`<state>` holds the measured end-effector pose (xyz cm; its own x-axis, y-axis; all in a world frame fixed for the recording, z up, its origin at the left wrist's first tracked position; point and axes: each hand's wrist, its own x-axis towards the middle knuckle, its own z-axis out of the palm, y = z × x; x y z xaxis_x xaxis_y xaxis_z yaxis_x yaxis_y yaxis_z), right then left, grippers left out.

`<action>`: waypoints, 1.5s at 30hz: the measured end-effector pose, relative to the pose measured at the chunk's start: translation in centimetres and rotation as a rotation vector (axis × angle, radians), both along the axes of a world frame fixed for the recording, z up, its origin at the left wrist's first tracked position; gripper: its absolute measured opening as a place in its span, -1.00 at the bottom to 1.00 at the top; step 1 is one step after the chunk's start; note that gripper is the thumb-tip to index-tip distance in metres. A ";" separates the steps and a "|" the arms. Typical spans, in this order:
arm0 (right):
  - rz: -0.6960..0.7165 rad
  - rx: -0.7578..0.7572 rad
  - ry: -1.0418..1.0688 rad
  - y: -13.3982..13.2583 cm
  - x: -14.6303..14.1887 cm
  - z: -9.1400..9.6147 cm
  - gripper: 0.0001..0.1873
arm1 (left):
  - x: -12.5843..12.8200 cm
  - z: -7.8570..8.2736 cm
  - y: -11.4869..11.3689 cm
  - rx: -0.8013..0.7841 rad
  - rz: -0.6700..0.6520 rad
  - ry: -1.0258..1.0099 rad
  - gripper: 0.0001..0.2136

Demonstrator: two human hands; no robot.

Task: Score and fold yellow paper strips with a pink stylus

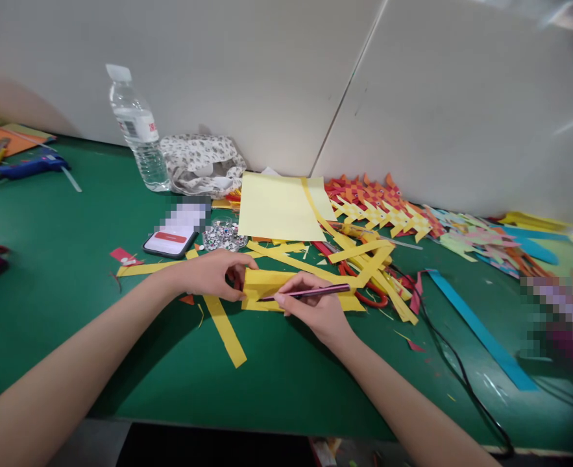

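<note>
My left hand (215, 274) pinches the left end of a folded yellow paper piece (261, 282) and holds it down on the green table (72, 305). My right hand (315, 305) grips a thin dark pencil (310, 292), its tip resting on the yellow paper near my left fingers. Loose yellow paper strips (225, 327) lie around and under both hands. Red-handled scissors (368, 295) sit just to the right of my right hand, partly under the strips.
A pale yellow sheet (279, 207), a phone (172, 243), a dish of googly eyes (224, 235), a water bottle (137, 130) and a cloth pouch (201, 162) stand behind. Woven paper fish (388, 207) pile at the right. A blue strip (481, 334) and black cable (451, 363) lie right. A blue glue gun (30, 167) lies far left.
</note>
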<state>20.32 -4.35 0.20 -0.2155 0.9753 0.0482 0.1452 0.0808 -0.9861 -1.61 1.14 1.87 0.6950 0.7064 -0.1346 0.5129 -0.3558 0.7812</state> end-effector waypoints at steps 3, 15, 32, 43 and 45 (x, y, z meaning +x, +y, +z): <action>-0.002 0.007 -0.020 -0.2 -0.6 -0.1 -0.82 | 0.1 0.2 -0.1 -0.010 -0.015 -0.015 -0.65; -0.031 0.007 -0.055 -0.5 -0.9 -0.1 -0.83 | -0.3 -0.2 -0.1 0.101 -0.032 -0.011 -0.68; 0.004 -0.021 -0.075 -0.7 -1.2 0.3 -0.91 | -0.3 -0.2 0.0 0.038 -0.069 -0.023 -0.71; 0.026 0.017 -0.103 -0.6 -1.2 0.2 -0.92 | -0.2 0.1 -0.1 0.002 -0.071 -0.004 -0.70; 0.030 0.032 -0.117 -0.7 -1.2 0.2 -0.93 | -0.2 0.1 0.0 0.003 -0.071 -0.002 -0.72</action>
<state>19.14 -5.01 0.42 -0.2502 0.9668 0.0524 0.2564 0.1183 -0.9593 -1.82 1.10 1.98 0.7436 0.6556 -0.1317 0.4850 -0.3933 0.7811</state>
